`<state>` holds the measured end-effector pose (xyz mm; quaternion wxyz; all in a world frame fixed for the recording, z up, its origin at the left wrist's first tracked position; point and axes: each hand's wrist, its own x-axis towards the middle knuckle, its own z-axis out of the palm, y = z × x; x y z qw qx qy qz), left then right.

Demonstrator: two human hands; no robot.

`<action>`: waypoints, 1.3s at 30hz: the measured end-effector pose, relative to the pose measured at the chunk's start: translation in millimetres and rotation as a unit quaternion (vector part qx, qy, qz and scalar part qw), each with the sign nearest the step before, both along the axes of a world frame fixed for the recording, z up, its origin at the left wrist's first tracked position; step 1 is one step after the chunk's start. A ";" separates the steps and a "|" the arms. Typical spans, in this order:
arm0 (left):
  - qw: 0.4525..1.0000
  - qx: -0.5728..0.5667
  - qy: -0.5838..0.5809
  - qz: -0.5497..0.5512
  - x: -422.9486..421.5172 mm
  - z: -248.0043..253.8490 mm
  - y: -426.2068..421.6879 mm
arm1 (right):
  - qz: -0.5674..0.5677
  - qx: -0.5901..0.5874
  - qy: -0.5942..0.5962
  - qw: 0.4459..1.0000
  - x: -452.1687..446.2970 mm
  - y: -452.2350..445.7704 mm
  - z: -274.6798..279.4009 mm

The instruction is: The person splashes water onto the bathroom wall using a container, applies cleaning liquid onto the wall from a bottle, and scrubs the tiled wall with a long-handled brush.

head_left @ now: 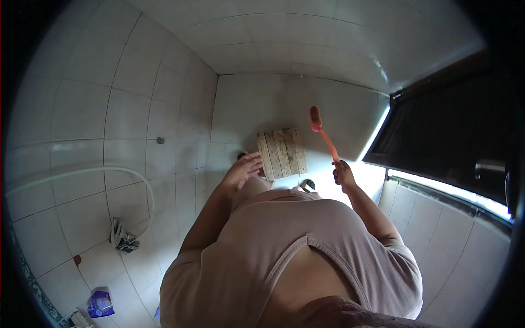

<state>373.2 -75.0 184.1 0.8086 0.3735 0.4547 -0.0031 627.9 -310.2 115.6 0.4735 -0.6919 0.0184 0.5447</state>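
A long-handled orange-red brush (pixel 330 143) is held by the lower end of its handle in my right hand (pixel 343 175), its head pointing up and away from me. My left hand (pixel 244 168) is empty, with its fingers apart, beside the left edge of a wooden slatted stool (pixel 283 154). Whether its fingertips touch the wood I cannot tell. The stool's top is made of several light planks with dark stains.
Tiled walls (pixel 82 109) surround me. A white hose (pixel 143 177) curves along the left wall to a grey bundle (pixel 123 238). A purple packet (pixel 100 304) is at the lower left. A dark panel (pixel 448 126) with a bright gap stands at the right.
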 end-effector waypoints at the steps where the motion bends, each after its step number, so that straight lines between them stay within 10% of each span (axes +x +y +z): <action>1: 1.000 -0.005 -0.003 0.010 -8.8 -2.8 15.8 | 0.002 0.002 -0.001 1.000 0.9 14.1 -3.6; 10: 0.975 -0.004 -0.088 0.204 -48.5 -66.8 214.7 | 0.008 -0.017 0.006 1.000 -19.4 171.6 28.7; 13: 0.971 -0.022 -0.060 0.230 -46.3 -88.8 282.6 | 0.125 -0.041 -0.181 0.975 -30.4 211.2 43.6; 18: 0.978 0.010 -0.076 0.192 -14.8 -96.2 356.7 | 0.018 -0.134 -0.068 0.989 -19.9 243.7 61.3; 25: 0.983 0.048 -0.080 0.159 65.9 -102.3 358.3 | 0.005 -0.075 -0.004 0.997 85.1 265.9 5.8; 32: 0.972 0.009 0.054 0.230 148.0 -49.1 299.8 | 0.253 -0.025 0.021 0.967 263.5 332.9 -33.5; 39: 0.988 0.108 0.114 0.001 253.6 13.1 282.0 | 0.321 0.036 0.032 0.946 316.8 304.3 -21.5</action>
